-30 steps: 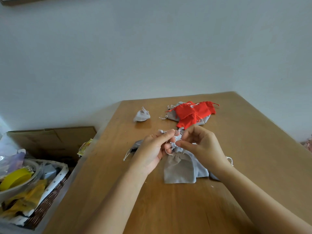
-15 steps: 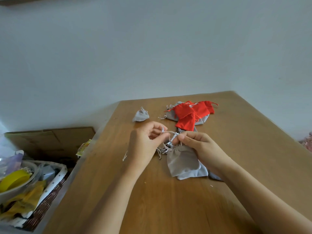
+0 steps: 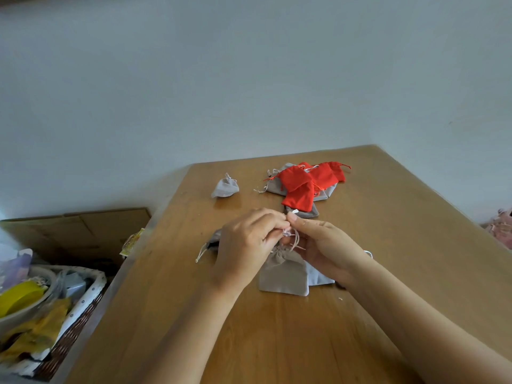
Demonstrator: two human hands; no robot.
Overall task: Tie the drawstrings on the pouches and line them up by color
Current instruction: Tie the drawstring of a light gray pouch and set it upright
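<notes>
A grey pouch [image 3: 284,275] with a cinched neck hangs just below my hands, its bottom resting on the wooden table [image 3: 388,245]. My left hand [image 3: 246,245] and my right hand [image 3: 324,245] pinch its pale drawstrings [image 3: 296,239] fingertip to fingertip above the neck. Other grey pouches lie under it, one [image 3: 318,277] showing to the right and one [image 3: 213,239] behind my left hand. Farther back lies a heap of red pouches [image 3: 304,184] on more grey ones. A single tied grey pouch [image 3: 225,187] sits alone at the back left.
The table's left edge drops to a wicker basket [image 3: 69,336] of clutter with a yellow tape roll [image 3: 19,296], beside a cardboard box [image 3: 83,228]. Something pink [image 3: 501,225] lies off the table's right edge. A plain wall stands behind.
The pouch has dropped from a raised tilt to hang straight. Both hands have shifted slightly right and their fingertips have come together on the strings.
</notes>
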